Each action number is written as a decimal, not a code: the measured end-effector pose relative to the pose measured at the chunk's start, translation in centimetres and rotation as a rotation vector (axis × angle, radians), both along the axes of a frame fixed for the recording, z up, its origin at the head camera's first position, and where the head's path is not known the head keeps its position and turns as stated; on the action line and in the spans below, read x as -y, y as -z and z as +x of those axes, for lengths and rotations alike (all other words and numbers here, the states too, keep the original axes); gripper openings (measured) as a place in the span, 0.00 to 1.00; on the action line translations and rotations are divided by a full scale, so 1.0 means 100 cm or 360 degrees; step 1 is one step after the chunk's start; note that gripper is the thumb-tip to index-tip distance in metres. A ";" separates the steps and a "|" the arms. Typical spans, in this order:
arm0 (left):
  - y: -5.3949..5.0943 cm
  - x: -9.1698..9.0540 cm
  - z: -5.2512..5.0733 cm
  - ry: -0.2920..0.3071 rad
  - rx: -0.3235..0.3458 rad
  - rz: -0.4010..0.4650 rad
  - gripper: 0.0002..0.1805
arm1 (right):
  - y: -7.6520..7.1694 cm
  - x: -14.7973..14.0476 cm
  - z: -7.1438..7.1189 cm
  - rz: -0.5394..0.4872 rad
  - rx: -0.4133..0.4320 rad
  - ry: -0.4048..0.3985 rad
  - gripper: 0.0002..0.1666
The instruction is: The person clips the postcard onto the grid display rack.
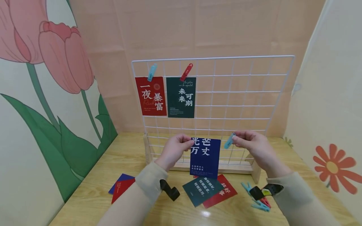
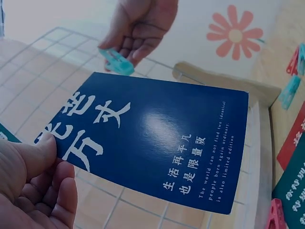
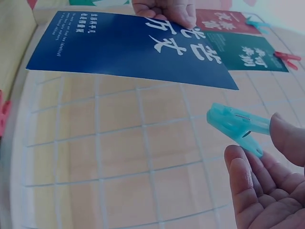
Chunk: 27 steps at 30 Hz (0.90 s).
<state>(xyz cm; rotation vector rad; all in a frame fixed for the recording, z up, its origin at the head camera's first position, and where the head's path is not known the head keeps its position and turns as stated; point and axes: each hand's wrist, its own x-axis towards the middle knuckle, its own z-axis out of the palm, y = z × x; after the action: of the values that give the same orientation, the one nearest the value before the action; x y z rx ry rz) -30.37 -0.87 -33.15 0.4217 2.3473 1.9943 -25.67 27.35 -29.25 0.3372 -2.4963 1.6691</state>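
Note:
Between thumb and fingers, my left hand [image 1: 176, 149] pinches a dark blue card [image 1: 205, 160] with white characters near its upper left corner. The card hangs in front of the lower part of a white wire grid [image 1: 240, 105]. My right hand [image 1: 255, 149] holds a light blue clothespin [image 3: 238, 125] by its handle ends, to the right of the card and apart from it. On the grid's upper left, a red card [image 1: 150, 97] hangs under a blue clothespin [image 1: 152, 72]. Beside it a green card [image 1: 181, 102] hangs under a red clothespin [image 1: 186, 72].
Below the blue card, a green card [image 1: 202, 190] overlaps a red card [image 1: 223, 194] on the wooden table [image 1: 93, 188]. Several clothespins [image 1: 260, 205] lie near my right wrist. More cards [image 1: 123, 188] lie left of my left forearm. A wooden base [image 1: 215, 168] supports the grid.

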 end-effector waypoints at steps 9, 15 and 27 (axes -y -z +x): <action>-0.021 -0.003 -0.008 0.0021 -0.0088 -0.0001 0.07 | -0.035 0.001 -0.006 0.0081 -0.0085 0.0018 0.33; -0.037 -0.007 -0.008 -0.0025 -0.0144 -0.0033 0.05 | -0.054 0.004 -0.009 0.0117 -0.0086 0.0038 0.34; -0.067 -0.011 -0.013 -0.0112 -0.0244 0.0014 0.05 | -0.090 0.007 -0.014 0.0059 -0.0249 0.0095 0.32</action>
<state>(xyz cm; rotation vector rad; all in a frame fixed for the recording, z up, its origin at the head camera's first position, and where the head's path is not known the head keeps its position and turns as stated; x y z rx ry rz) -31.64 0.26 -26.48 0.5172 2.4765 2.0738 -27.03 26.64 -20.24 0.3771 -2.4011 1.5143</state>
